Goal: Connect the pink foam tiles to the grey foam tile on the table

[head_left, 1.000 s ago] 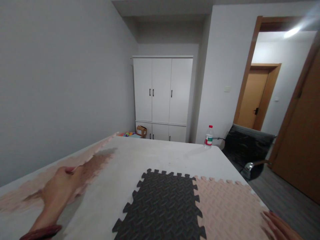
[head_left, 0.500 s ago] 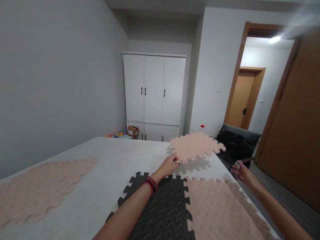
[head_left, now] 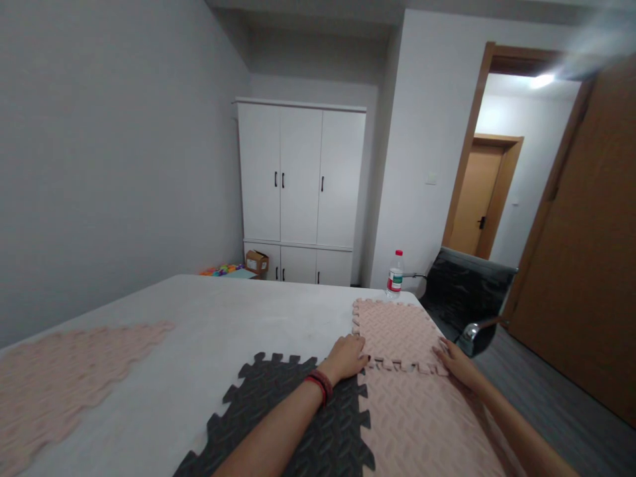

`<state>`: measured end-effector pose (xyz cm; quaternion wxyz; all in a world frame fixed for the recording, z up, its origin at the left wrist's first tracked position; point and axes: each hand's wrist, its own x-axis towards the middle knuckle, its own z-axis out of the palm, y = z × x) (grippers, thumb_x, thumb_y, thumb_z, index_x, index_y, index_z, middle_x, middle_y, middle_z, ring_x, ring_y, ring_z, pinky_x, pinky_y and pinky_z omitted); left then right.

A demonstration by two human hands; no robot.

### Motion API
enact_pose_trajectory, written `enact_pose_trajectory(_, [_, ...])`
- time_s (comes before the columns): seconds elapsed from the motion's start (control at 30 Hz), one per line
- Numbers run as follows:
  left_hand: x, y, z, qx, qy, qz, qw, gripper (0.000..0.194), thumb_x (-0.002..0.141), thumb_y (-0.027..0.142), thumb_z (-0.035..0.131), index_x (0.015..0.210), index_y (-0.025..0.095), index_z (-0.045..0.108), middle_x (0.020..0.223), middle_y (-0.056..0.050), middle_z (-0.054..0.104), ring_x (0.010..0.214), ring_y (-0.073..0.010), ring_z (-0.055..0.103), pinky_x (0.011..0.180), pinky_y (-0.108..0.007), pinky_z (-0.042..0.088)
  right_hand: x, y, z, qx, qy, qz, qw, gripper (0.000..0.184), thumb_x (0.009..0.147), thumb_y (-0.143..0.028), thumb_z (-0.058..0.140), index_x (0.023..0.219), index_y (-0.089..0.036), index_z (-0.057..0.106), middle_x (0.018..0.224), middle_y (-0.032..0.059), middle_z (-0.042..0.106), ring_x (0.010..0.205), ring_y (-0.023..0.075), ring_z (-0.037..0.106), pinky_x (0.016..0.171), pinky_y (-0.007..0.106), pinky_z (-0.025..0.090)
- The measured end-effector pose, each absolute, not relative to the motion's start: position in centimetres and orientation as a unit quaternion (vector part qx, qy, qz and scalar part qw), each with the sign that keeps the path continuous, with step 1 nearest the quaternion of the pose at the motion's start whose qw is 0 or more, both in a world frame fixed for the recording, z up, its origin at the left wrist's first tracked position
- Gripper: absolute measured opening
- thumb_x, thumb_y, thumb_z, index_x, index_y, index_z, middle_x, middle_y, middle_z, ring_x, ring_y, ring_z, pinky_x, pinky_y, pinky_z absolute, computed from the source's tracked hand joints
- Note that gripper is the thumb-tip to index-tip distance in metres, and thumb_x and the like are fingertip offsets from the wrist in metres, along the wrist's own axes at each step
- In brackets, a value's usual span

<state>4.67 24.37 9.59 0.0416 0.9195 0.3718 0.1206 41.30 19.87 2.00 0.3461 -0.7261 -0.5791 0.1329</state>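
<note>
A pink foam puzzle mat (head_left: 395,331) lies flat on the white table (head_left: 238,318), just beyond a second pink mat (head_left: 422,430) that is joined to a dark grey mat (head_left: 283,411). My left hand (head_left: 348,358), with a red band on its wrist, rests on the near left corner of the far pink mat. My right hand (head_left: 454,361) presses its near right corner where the toothed edges of the two pink mats meet. Neither hand grips anything.
Another pink mat (head_left: 64,377) lies at the table's left edge. A water bottle (head_left: 395,275) stands at the far right corner. Beyond it are a black office chair (head_left: 467,298), a white wardrobe (head_left: 301,189), a cardboard box (head_left: 256,260) and an open wooden door (head_left: 586,252).
My left hand carried a pink mat from the left side across the table and laid it flat past the near pink mat. My right hand came forward onto its corner.
</note>
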Motion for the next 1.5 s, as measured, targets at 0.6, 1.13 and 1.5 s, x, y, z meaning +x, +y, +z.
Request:
enact_pose_trajectory(0.6, [7.0,23.4,7.8,0.947,0.291,0.132,-0.023,0.037,0.085,0.027,0.042,0.122,0.026,0.047,0.123,-0.01,0.049,0.113,-0.0277,0.042,0.097,-0.047,0.027,41.3,20.3,0.0,-0.801,-0.596,0.032,0.056,0.077,0.084,-0.064,0.015,0.143,-0.015,0.016,0.147,0.012,0.018,0.136,0.0248,0.009,0.109,0.045,0.018])
enact_pose_trajectory(1.13, [8.4,21.0,7.0,0.951,0.283,0.119,0.036,0.035,0.084,0.024,0.037,0.115,0.022,0.054,0.113,-0.014,0.055,0.11,-0.0303,0.046,0.084,-0.045,0.041,30.4,20.6,2.4,-0.843,-0.535,0.031,0.049,0.093,0.071,-0.082,0.018,0.143,-0.023,0.018,0.148,0.0163,0.01,0.135,0.0349,0.006,0.098,0.069,0.003])
enact_pose_trajectory(1.5, [7.1,19.4,7.4,0.929,0.304,0.09,0.193,0.061,0.083,0.062,0.033,0.135,0.029,0.037,0.147,-0.011,0.026,0.135,-0.0339,0.016,0.104,-0.057,0.015,31.1,20.8,1.2,-0.842,-0.534,0.035,0.066,0.083,0.077,-0.074,0.01,0.143,-0.025,0.014,0.148,0.0164,0.01,0.134,0.0352,0.007,0.098,0.069,-0.001])
